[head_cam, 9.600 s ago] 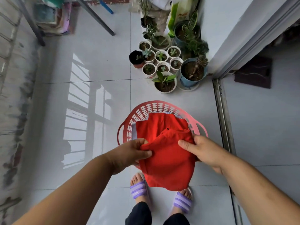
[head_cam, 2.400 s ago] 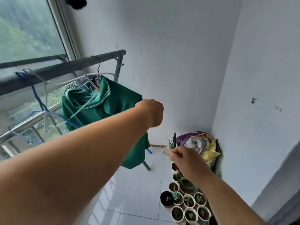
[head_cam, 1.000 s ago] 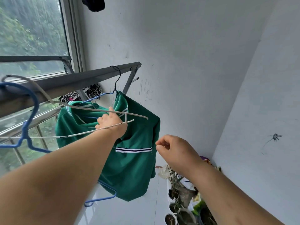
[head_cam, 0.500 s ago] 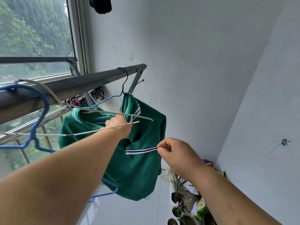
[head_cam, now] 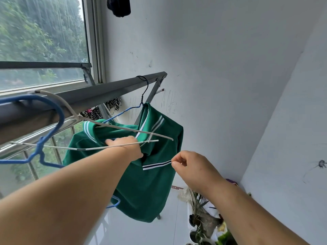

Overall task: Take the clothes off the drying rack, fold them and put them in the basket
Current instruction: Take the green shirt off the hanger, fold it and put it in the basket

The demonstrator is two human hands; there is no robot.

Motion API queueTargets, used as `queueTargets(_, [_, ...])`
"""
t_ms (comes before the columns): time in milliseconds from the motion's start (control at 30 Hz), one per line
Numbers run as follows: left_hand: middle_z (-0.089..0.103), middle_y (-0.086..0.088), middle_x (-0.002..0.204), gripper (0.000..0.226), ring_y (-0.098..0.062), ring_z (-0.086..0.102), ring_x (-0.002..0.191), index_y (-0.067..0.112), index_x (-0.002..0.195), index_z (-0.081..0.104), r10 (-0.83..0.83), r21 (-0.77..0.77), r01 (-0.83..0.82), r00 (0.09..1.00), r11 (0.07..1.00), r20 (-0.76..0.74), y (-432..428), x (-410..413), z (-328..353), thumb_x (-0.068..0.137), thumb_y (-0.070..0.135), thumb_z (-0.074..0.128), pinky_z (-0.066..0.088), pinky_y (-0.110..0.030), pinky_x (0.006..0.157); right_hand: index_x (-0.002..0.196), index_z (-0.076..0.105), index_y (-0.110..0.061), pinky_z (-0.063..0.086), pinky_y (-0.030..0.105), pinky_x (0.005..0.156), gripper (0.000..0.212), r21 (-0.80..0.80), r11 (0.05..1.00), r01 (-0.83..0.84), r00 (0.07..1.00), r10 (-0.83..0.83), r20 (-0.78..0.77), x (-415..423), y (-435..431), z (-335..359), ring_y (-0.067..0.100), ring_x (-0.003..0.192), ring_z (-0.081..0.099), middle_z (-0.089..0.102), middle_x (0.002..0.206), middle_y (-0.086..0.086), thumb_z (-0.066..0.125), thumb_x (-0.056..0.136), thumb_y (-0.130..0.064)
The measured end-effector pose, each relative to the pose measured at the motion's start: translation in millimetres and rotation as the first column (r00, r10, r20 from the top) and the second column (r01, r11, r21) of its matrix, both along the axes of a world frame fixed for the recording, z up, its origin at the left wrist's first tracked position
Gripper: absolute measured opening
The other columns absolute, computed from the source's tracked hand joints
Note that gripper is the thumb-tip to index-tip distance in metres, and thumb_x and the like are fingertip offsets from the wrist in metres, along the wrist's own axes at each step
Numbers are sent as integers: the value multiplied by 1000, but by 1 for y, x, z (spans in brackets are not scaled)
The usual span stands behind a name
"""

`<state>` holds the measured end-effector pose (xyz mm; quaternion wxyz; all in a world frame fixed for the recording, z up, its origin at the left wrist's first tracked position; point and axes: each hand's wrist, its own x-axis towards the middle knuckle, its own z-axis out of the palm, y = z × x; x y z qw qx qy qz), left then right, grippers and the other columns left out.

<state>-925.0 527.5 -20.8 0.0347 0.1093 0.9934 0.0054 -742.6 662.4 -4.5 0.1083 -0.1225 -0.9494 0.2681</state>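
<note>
The shirt (head_cam: 146, 188) hangs on a hanger (head_cam: 123, 111) below the rack (head_cam: 106, 92). The left hand (head_cam: 127, 147) grip is closed on collar fabric. The right hand (head_cam: 192, 167) grip pinches the striped cuff. Ease the collar off one hanger shoulder first, without stretching it.

White walls (head_cam: 230, 59), window (head_cam: 44, 41) at left, pale floor (head_cam: 134, 230).

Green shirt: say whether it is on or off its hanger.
On: the green shirt hangs from the blue hanger, hooked over the rack bar; the left hand grips it.
</note>
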Motion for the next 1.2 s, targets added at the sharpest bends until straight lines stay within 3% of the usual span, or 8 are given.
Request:
queueTargets(133, [60, -3, 93, 42, -26, 60, 80, 16, 134, 39, -240, 104, 257, 959, 961, -151, 3, 8, -5, 95, 29, 47, 51, -35, 66, 117, 59, -25, 49, 29, 90, 28, -31, 999, 22, 1000, -23, -13, -10, 2, -3, 12, 103, 57, 58, 118, -7, 50, 95, -40])
queueTargets(300, [51, -7, 139, 55, -27, 56, 119, 18, 149, 24, -435, 148, 484, 858, 862, -272, 29, 34, 5, 96, 23, 37, 49, -39, 94, 144, 34, -18, 41, 29, 96, 67, -234, 967, 98, 987, -124, -101, -31, -1, 14, 21, 125, 50, 47, 143, 2, 52, 92, -56])
queueTargets(433, [59, -9, 123, 35, -27, 59, 107, 12, 127, 48, -627, 152, 683, 722, 715, -292, 36, 65, 27, 95, 23, 43, 50, -37, 89, 135, 44, -13, 46, 40, 101, 75, -545, 823, 162, 965, -246, -85, -54, -6, 28, 28, 117, 55, 56, 131, 7, 54, 84, -67])
queueTargets(567, [58, -1, 89, 14, -27, 57, 82, 23, 94, 54, -699, 217, 755, 655, 619, -287, 31, 85, 50, 91, 33, 45, 45, -31, 72, 112, 61, -15, 54, 47, 90, 36, -687, 681, 252, 914, -400, -61, -69, 0, 31, 30, 96, 63, 66, 108, 7, 55, 86, -39])
queueTargets(733, [61, -4, 116, 33, -24, 49, 110, 17, 111, 63, -409, 372, 663, 717, 650, -564, 29, 68, 56, 89, 31, 43, 38, -32, 95, 98, 67, -20, 57, 48, 84, 28, -725, 650, 226, 884, -450, -128, -67, 7, 30, 29, 85, 66, 69, 91, 5, 48, 85, -36])
queueTargets(867, [21, -10, 155, 63, -28, 21, 141, 13, 149, 18, 6, 448, 229, 886, 864, -464, 30, 45, 60, 95, 25, 50, 18, -41, 114, 92, 64, -19, 40, 32, 64, 25, -685, 710, 162, 892, -402, -206, -57, 6, 33, 18, 64, 47, 49, 67, -2, 50, 98, -40])
queueTargets(1100, [56, -12, 121, 39, -31, 52, 114, 13, 125, 51, 146, 684, 67, 957, 726, -249, 26, 30, 60, 98, 42, 47, 42, -41, 88, 97, 56, -19, 48, 29, 67, 15, -647, 758, 83, 843, -400, -360, -46, 16, 47, 19, 80, 61, 63, 93, 2, 62, 94, -33])
queueTargets(1200, [55, -13, 121, 30, -31, 53, 111, 14, 124, 52, 123, 701, 74, 966, 710, -227, 25, 29, 62, 101, 31, 43, 40, -38, 81, 135, 35, -29, 52, 29, 80, 56, -411, 911, 29, 863, -230, -450, -43, 19, 48, 18, 99, 62, 52, 120, 4, 68, 91, -21])
